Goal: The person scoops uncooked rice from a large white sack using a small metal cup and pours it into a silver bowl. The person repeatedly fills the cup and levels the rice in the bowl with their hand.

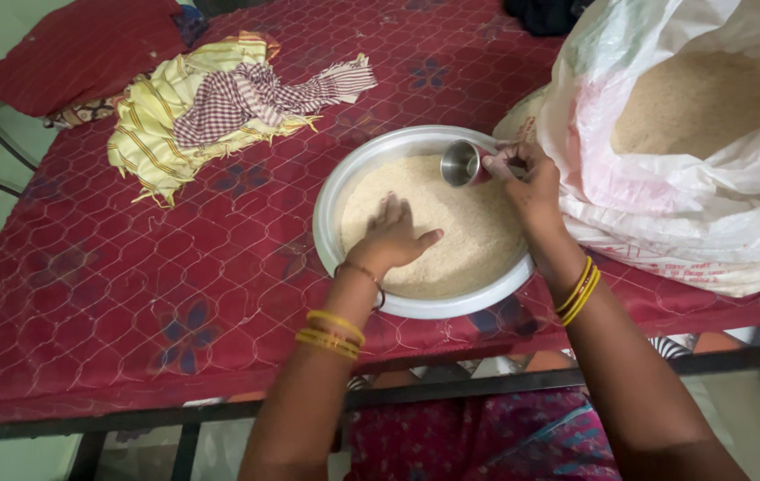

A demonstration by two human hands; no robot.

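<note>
Fingers of the left hand lie spread, holding nothing, on pale grain in a round steel plate, while the right hand just beyond pinches a small steel cup, tipped sideways over the grain, beside an open grain sack.

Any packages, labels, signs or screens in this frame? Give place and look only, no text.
Sack: the only package, right of the plate on the red quilt; large, open-topped, white translucent plastic with faint pink and green print, full of pale grain.
Printed patch: low on the sack's front edge, small reddish marks on white.
No signs or screens.
</note>
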